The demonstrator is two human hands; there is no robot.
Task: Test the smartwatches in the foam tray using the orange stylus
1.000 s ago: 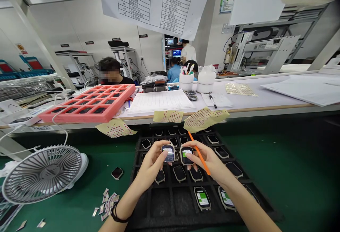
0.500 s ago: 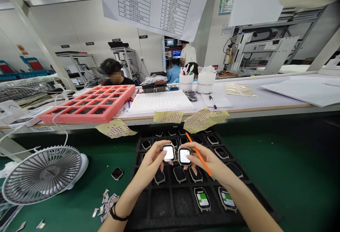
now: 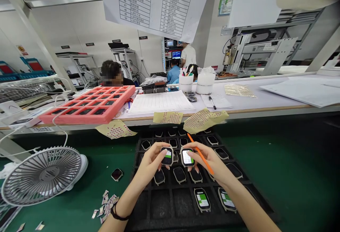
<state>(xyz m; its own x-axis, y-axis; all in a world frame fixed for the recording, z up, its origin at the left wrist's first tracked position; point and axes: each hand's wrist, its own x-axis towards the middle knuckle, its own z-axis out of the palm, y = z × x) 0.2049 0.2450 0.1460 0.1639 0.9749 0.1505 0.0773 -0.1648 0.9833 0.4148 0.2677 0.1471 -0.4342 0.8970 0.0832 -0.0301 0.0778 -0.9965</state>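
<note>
My left hand is closed around a smartwatch, its thumb on the screen, which shows green and white above a dark part. A second smartwatch with a mostly white, gridded screen is gripped by my right hand, thumb also on the glass. An orange pen-like stick lies tucked across the right hand. Both watches are held above a black compartment tray. Several watches sit in its compartments; a near one has a lit green and white screen, as does its neighbour.
Left of the tray, a lone watch and small paper tabs lie on the green mat beside a fan. The shelf ahead bears a pink foam tray and a paper form. Sticker sheets hang from its edge.
The left watch's screen has gone from mostly white to green, white and dark. Green now shows on the right watch's screen too. The two watches have moved slightly apart.
</note>
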